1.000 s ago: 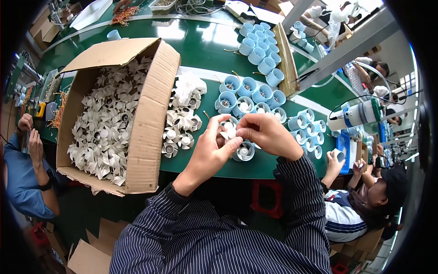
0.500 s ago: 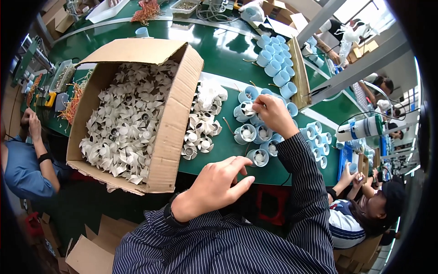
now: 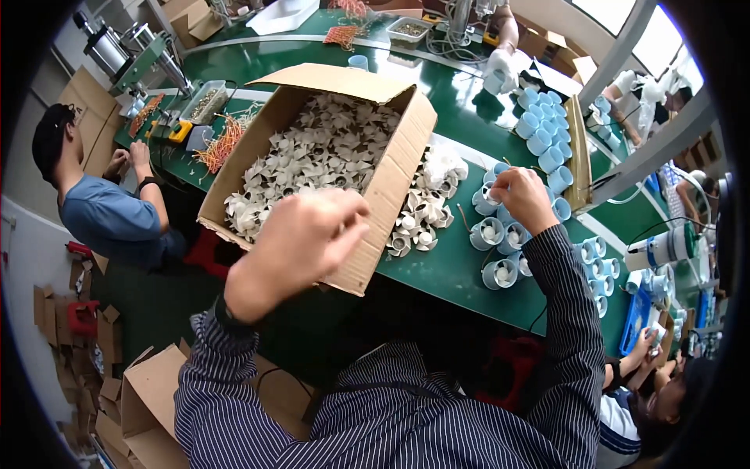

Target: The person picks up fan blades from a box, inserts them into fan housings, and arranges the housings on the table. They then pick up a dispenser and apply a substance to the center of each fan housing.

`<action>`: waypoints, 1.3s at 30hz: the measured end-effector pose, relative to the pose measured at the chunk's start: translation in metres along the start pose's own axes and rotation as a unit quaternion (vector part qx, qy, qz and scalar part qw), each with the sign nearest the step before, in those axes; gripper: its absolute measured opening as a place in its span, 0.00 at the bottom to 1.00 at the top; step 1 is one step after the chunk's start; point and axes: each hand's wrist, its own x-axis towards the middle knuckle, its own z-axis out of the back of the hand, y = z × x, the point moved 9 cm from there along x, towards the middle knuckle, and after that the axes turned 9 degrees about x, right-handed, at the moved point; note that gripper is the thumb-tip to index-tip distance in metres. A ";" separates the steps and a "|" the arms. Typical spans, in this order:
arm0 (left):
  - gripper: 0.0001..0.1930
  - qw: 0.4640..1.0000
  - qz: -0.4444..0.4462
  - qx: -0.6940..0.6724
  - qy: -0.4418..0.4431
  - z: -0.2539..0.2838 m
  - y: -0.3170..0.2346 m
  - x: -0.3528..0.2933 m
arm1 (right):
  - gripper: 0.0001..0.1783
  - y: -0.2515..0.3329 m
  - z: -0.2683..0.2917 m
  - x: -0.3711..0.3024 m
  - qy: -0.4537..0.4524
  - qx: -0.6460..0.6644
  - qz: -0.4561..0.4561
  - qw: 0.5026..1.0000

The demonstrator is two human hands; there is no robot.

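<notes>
White fan wheels (image 3: 423, 211): probably light, stiff, thin-bladed; best held at the hub.
We see them in the carton (image 3: 396, 180), beside it and inside blue cups (image 3: 487, 275). Our right hand (image 3: 525, 197) bunches its fingertips over those, grip hidden; our left hand (image 3: 287, 244), blurred, seems parted, the carton's near wall an obstacle.

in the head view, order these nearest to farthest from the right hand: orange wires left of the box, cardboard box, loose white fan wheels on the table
From the right hand:
1. Loose white fan wheels, just to its left
2. Cardboard box, farther left
3. Orange wires, beyond the box
</notes>
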 end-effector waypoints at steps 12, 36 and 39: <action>0.12 0.988 0.106 0.102 -0.042 -0.004 0.119 0.019 | 0.09 0.006 0.014 -0.037 -0.047 0.108 0.060 0.991; 0.16 0.864 0.062 -0.389 0.314 -0.103 -0.057 0.055 | 0.06 0.079 0.064 -0.071 -0.064 0.250 0.149 0.954; 0.18 0.952 -0.112 -0.179 0.221 -0.059 -0.057 0.052 | 0.05 0.006 0.069 -0.040 -0.107 0.216 0.035 0.970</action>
